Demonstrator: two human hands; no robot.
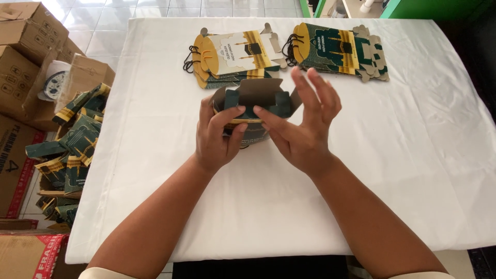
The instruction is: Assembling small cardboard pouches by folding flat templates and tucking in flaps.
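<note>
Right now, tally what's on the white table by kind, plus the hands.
Stacks of flat printed box blanks: 2, a cream and yellow stack and a green stack
Partly folded green box: 1, gripped by the left hand, with the right hand open against it
Hands: 2
Total: 5, all over the white table

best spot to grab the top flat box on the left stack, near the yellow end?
Probably yes: take the top flat box by its rounded yellow end, coming from the stack's left side. That end carries the black cord handles and overhangs slightly, so fingers could pinch it without disturbing the sheets beneath.
</note>
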